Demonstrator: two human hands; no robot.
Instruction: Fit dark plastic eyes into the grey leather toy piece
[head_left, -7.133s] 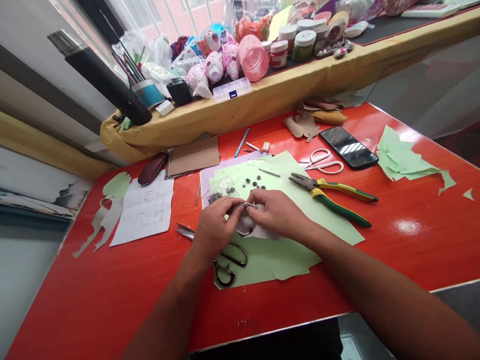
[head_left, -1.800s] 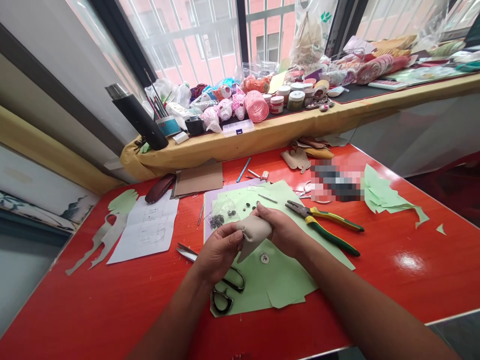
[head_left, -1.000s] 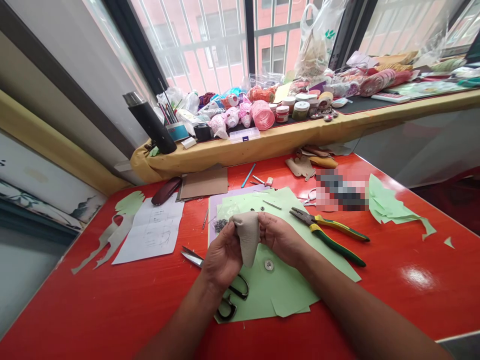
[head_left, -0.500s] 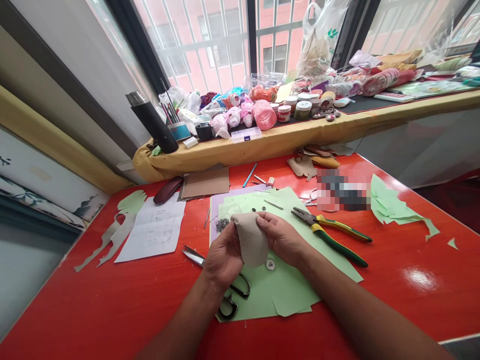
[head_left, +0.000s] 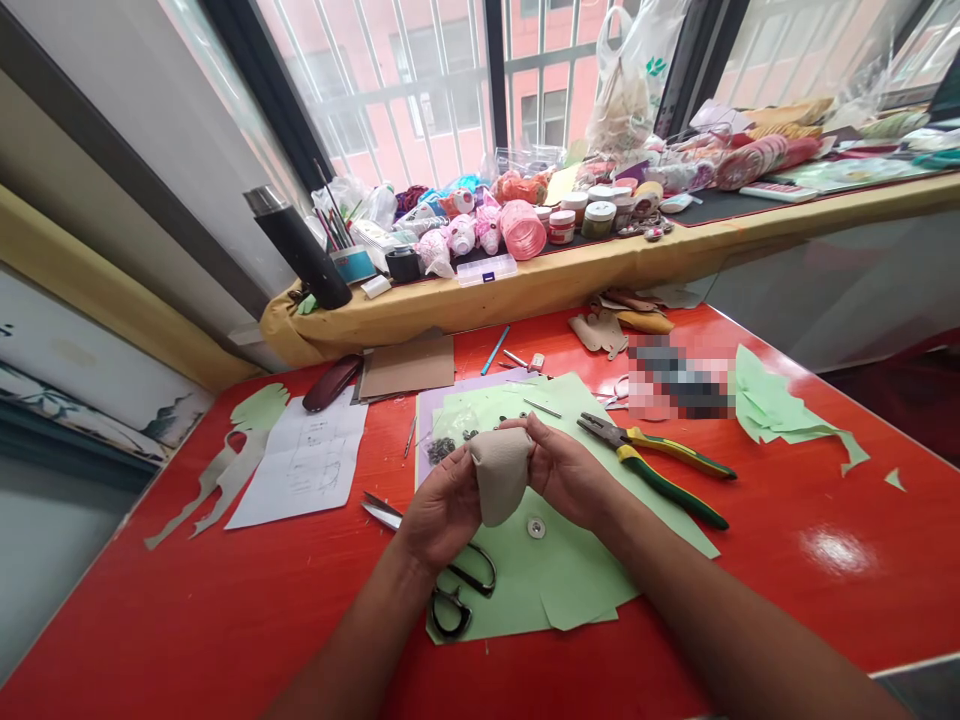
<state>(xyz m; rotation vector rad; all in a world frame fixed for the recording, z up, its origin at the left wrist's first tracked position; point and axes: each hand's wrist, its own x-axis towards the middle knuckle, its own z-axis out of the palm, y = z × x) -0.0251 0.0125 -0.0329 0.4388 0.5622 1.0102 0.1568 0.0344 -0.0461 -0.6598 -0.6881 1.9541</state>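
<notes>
Head view, reading from the left: well off to the left of my left hand, a white paper sheet with pencil sketches (head_left: 300, 465) lies flat on the glossy red counter (head_left: 187, 620). Closer in, just left of that hand, sit small steel snips (head_left: 379, 511). My left hand (head_left: 442, 505) is curled closed, thumb on the front and fingers behind. It grips the left flank of a soft, cone-shaped beige fabric piece (head_left: 501, 480). That piece is held up off the counter between both hands, rounded end uppermost and narrow end hanging down. Under the left wrist lie black-handled scissors (head_left: 459, 590), partly hidden. Just below the piece, between the two hands, a round silver snap button (head_left: 535, 527) rests on light green paper sheets (head_left: 562, 590). My right hand (head_left: 574, 472) is closed in a pinch on the piece's upper right edge, fingertips folded over the top. To the right of that hand, apart from it, lie pliers with yellow-and-green handles (head_left: 660, 465).

As I judge it, the step in hand is working the piece into shape by touch. To do that well I would pinch near the top edge on both sides so the soft material does not buckle. I would also press evenly from left and right, and hold the piece clear above the snap button and scissors so nothing gets knocked.
</notes>
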